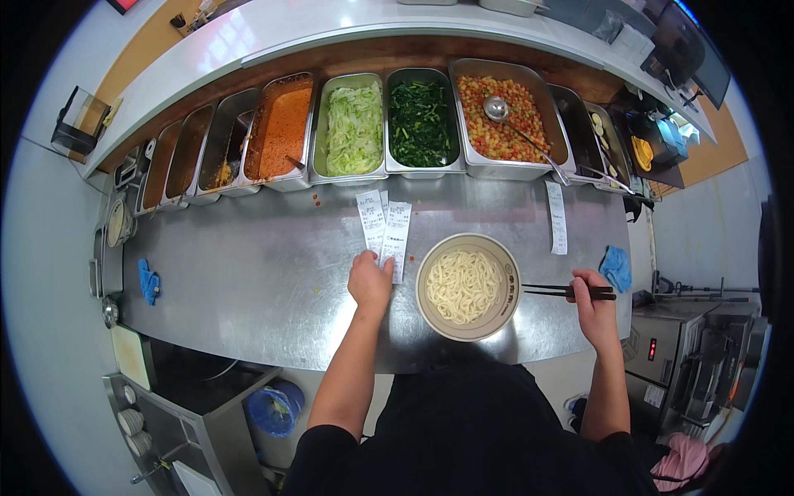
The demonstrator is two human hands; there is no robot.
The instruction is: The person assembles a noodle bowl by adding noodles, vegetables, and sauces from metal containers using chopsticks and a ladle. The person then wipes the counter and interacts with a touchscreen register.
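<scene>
My left hand [370, 281] is closed on the lower ends of a fanned bunch of printed paper receipts [398, 231] lying on the steel counter. In my right hand [593, 299] is a pair of dark chopsticks [547, 290], tips pointing left toward the bowl's rim and apart from the noodles. Between my hands stands a round beige bowl [425, 316] with pale cooked noodles [463, 287] in it. Neither hand touches the bowl. A separate long receipt [557, 219] lies farther right, near the food pans.
Along the counter's [223, 248] far side runs a row of steel pans, with orange sauce [285, 132], shredded cabbage [354, 131], chopped greens [419, 124] and diced vegetables under a ladle [496, 109]. Blue cloths [149, 282] lie at both ends. A blue bin [274, 409] stands below left.
</scene>
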